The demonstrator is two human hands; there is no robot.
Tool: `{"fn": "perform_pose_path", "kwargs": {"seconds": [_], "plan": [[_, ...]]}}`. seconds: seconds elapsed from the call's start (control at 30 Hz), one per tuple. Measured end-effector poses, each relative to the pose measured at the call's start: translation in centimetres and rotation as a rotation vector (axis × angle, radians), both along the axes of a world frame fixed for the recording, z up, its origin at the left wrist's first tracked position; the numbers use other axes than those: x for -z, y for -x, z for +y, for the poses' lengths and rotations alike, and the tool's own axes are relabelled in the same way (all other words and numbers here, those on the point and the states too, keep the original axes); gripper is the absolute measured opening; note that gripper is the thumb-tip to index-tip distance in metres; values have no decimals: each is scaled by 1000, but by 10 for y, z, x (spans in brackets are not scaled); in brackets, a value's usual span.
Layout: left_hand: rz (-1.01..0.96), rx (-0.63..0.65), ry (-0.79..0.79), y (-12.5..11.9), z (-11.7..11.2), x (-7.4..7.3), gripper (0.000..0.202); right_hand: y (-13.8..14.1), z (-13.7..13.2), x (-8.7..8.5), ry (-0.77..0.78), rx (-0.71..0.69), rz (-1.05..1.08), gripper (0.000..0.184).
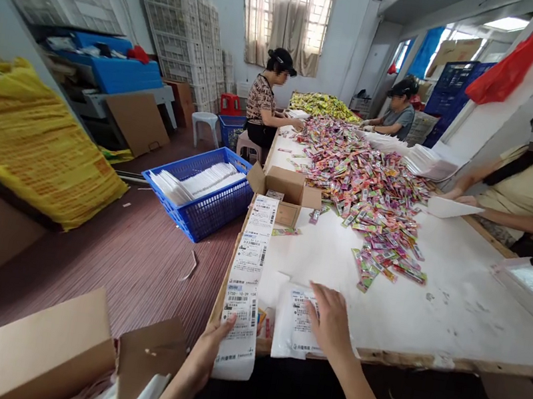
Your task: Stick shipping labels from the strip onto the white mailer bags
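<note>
My left hand [211,346] is closed on the lower end of a long strip of printed shipping labels [249,271] that runs along the table's left edge. My right hand [328,320] lies flat, fingers apart, on a white mailer bag [294,325] that bears a label, at the near edge of the white table [457,304]. A large heap of colourful small packets [370,182] covers the middle of the table beyond.
An open cardboard box [288,193] stands at the table's left edge. A blue basket [201,192] of white bags sits on the floor, and a cardboard box [45,346] is near me at the left. Three people sit around the table.
</note>
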State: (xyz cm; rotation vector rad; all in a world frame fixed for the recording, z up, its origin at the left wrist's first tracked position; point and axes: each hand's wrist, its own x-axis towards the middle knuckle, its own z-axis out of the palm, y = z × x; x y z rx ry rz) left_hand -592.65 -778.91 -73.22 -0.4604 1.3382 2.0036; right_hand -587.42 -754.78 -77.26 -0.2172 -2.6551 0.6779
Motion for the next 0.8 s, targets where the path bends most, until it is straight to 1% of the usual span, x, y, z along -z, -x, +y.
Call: {"fn": "perform_pose_path", "kwargs": {"seconds": [0.07, 0.13, 0.27, 0.37, 0.47, 0.57, 0.67, 0.73, 0.8], "plan": [[18, 12, 19, 0, 1, 3, 25, -10, -10, 4, -134, -108, -72, 48], [25, 25, 42, 2, 3, 3, 24, -14, -17, 4, -192, -125, -124, 54], [35, 41, 83, 2, 9, -4, 22, -7, -21, 2, -177, -90, -201, 56], [46, 44, 66, 0, 9, -5, 24, -3, -21, 1, -156, -67, -229, 57], [26, 36, 60, 1, 6, 2, 24, -2, -22, 3, -159, -25, -216, 58], [4, 23, 86, 5, 3, 15, 24, -3, -24, 5, -157, -1, -196, 58], [8, 49, 68, 11, 0, 27, 27, -2, -24, 6, -133, 1, -187, 59], [-1, 57, 56, 14, -1, 30, 28, -2, -24, 5, -119, 2, -184, 59], [-11, 52, 71, 15, -2, 31, 28, -1, -24, 4, -112, 9, -185, 59]]}}
